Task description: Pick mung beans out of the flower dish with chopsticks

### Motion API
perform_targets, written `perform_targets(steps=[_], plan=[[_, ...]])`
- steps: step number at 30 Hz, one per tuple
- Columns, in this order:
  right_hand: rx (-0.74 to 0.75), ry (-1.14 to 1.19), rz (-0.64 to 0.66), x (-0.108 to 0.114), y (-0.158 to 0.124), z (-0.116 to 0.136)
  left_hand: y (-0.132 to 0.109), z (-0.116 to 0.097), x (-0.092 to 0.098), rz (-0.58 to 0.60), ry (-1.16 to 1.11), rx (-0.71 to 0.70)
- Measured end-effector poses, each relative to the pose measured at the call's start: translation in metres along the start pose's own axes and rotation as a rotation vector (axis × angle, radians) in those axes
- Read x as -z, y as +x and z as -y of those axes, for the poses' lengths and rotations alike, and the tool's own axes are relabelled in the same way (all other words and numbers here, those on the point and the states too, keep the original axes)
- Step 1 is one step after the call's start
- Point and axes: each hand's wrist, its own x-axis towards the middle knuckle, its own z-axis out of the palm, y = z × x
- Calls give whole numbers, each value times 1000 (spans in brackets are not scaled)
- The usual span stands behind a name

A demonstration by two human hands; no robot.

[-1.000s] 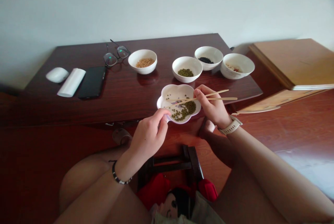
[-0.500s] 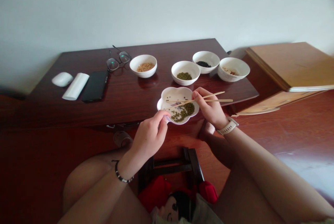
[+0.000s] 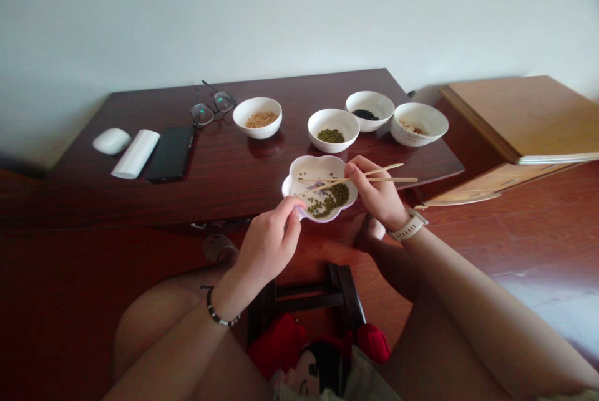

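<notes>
My left hand [image 3: 274, 232] is closed on the near-left edge of a white flower-shaped dish [image 3: 299, 170] at the table's front edge. Green mung beans [image 3: 334, 198] lie in the dish, heaped mostly to its right and near side, with a few scattered at the far side. Between the fingers of my right hand [image 3: 374, 195] is a pair of chopsticks [image 3: 374, 180], crossing over the dish with their tips toward its left side. Just beyond the dish stands a white bowl [image 3: 333, 146] holding more mung beans [image 3: 331, 136].
On the dark table [image 3: 219, 183] stand a bowl of yellow beans [image 3: 261, 120], a bowl of black beans [image 3: 365, 115] and a bowl with pale and reddish bits [image 3: 416, 129]. Glasses [image 3: 213, 108], a black phone [image 3: 171, 153], a white case [image 3: 135, 153] and a white mouse-like object [image 3: 111, 141] lie left.
</notes>
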Motion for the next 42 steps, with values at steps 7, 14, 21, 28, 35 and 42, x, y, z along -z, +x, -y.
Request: perform_targets(steps=[7, 14, 21, 28, 35, 42], plan=[[-13, 6, -3, 0, 0, 1, 0, -1, 0, -9, 14, -8], [0, -13, 5, 1, 0, 2, 0, -4, 1, 2, 12, -10], [11, -50, -10, 1, -1, 4, 0, -6, 2, 40, 12, 5], [2, -40, -4, 1, -1, 3, 0, -6, 3, 49, 8, -6], [6, -52, -11, 2, -2, 3, 1, -7, 3, 62, 6, -1], [-7, -43, -2, 2, -2, 3, 1, -6, 3, 69, 0, -2]])
